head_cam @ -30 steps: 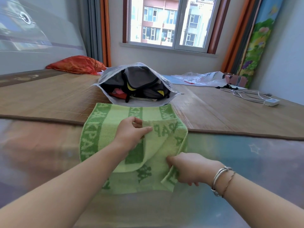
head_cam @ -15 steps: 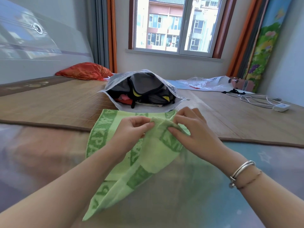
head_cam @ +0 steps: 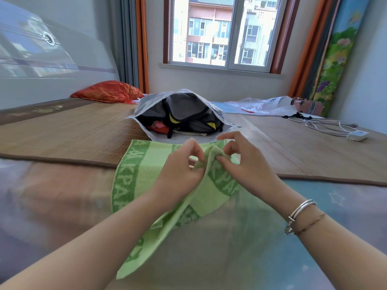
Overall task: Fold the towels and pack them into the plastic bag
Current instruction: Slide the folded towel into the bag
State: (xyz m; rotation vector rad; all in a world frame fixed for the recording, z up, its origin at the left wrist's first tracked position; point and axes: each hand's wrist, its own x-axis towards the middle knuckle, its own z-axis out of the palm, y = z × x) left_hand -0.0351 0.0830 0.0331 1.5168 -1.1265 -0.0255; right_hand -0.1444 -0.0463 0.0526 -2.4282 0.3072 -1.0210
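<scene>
The left hand point(head_cam: 180, 170) and the right hand point(head_cam: 243, 162) meet over the middle of the bed, each pinching a bunched corner of the green towel point(head_cam: 146, 164) between thumb and fingertips, the two corners pressed together and lifted. From that pinch the towel drapes down slantwise toward the bed's near edge, while its far strip lies flat just in front of the plastic bag point(head_cam: 182, 97), which stands open on the bamboo mat point(head_cam: 73, 128) with dark clothing inside. The risk, as I judge it, is a crooked fold: the hanging part sags unevenly, so laying it down now could leave the edges mismatched, and a loose pinch could drop one corner. The towel's lower end is hidden behind the left forearm, its lettering is only partly legible, and the bag's depth cannot be made out.
</scene>
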